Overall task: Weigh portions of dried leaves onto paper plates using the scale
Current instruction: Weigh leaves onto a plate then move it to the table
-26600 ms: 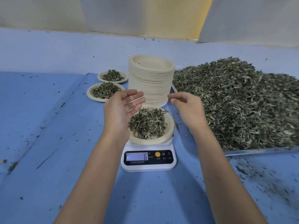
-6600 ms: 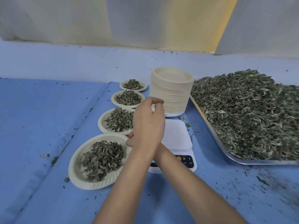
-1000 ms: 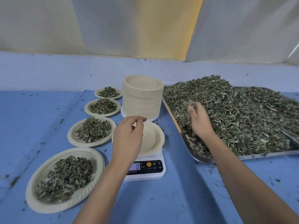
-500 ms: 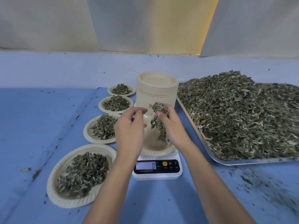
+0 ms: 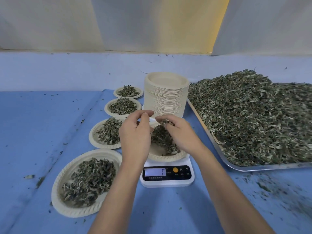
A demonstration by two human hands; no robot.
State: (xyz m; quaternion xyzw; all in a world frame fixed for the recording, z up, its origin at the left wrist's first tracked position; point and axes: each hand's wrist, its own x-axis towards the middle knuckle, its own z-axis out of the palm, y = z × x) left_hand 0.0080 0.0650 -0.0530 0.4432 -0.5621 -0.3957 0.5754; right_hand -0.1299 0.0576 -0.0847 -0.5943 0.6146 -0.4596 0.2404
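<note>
Lower than half a second ago, the right hand (image 5: 180, 134) now rests its clump of dried leaves (image 5: 162, 138) on the paper plate (image 5: 168, 158) on the scale (image 5: 167, 182), fingers curled round the top. The left hand (image 5: 135, 134) hovers just beside, thumb and forefinger pinched together, nothing visible between. The display (image 5: 156, 171) reads 0: weight not registered; the portion probably needs topping up from the tray (image 5: 236, 168), right.

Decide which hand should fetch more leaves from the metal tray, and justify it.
Probably right: the right hand, gripping dried leaves, is nearer the metal tray on its side; the left hand would cross over the scale.
</note>
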